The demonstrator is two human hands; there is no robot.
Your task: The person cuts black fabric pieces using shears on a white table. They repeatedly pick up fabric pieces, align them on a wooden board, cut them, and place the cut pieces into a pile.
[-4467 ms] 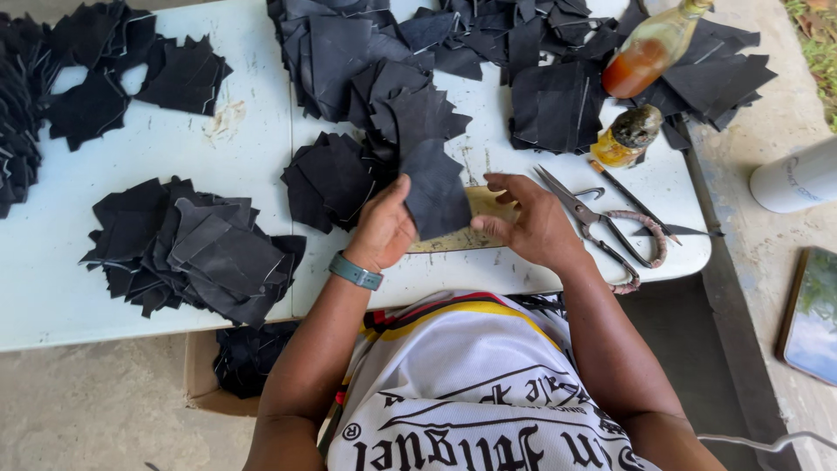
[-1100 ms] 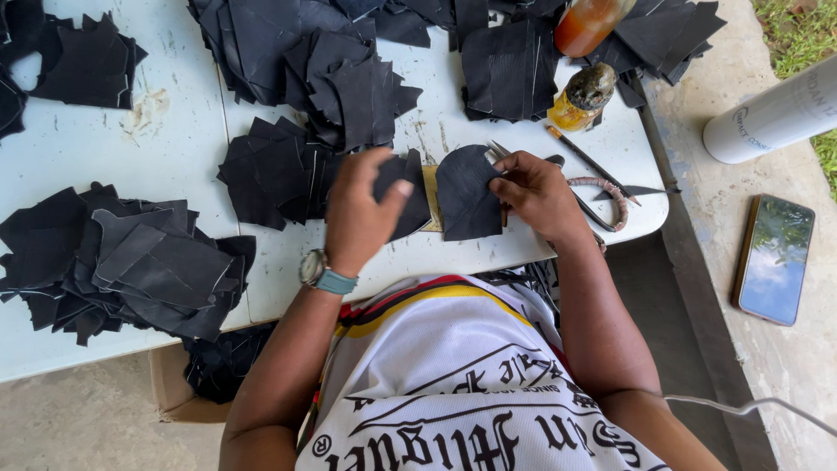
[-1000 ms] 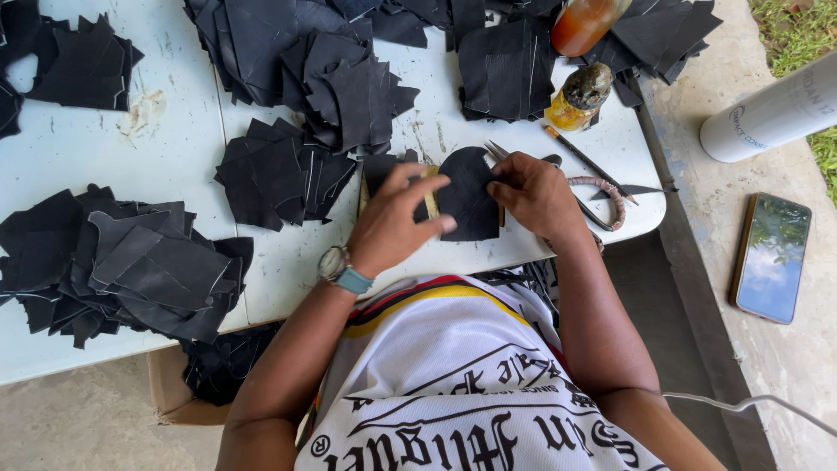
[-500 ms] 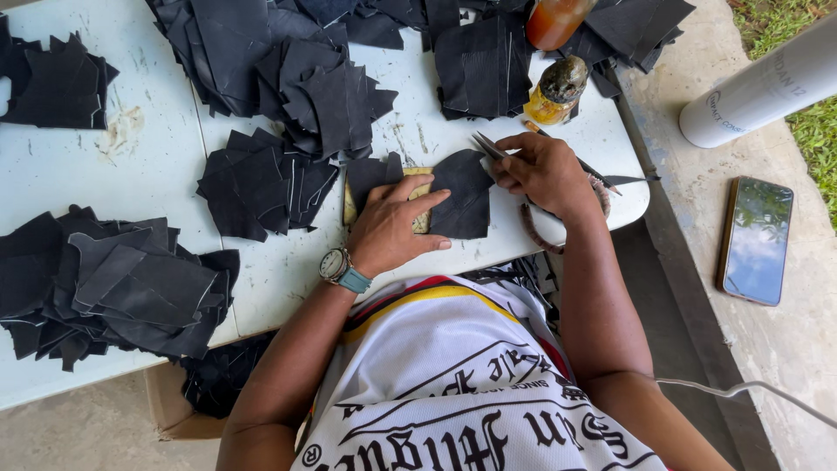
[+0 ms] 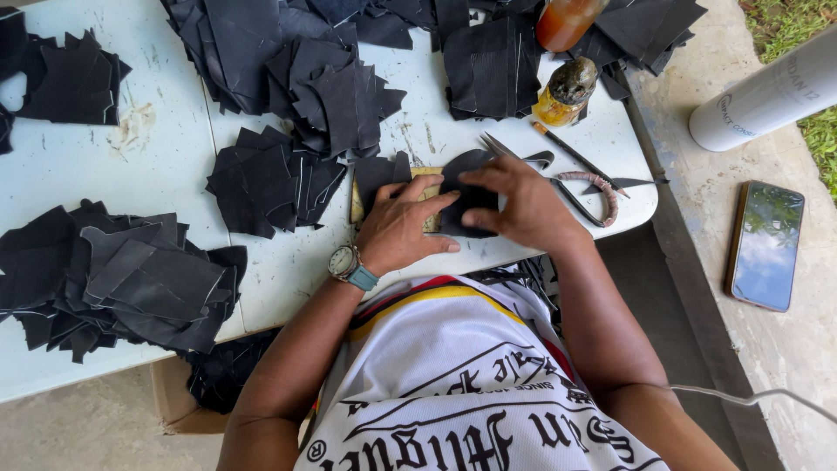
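Observation:
My left hand (image 5: 403, 228) presses flat on a tan cardboard pattern (image 5: 425, 194) at the near edge of the white table (image 5: 166, 166), fingers spread over it. My right hand (image 5: 523, 208) pinches a black rounded leather piece (image 5: 465, 183) that lies over the pattern's right end. Another black piece (image 5: 377, 172) sits under the pattern at its left. A watch with a teal strap (image 5: 349, 264) is on my left wrist.
Heaps of black cut pieces lie at left (image 5: 113, 279), centre (image 5: 261, 179) and along the far side (image 5: 331, 78). Scissors (image 5: 567, 179) and an awl (image 5: 571, 153) lie right of my hands, near two glue bottles (image 5: 565, 92). A phone (image 5: 767, 244) and a white tube (image 5: 767, 92) rest on the concrete at right.
My left hand came back from the pile at left and laid flat on the pattern. My right hand shifted the black piece onto the pattern's right end.

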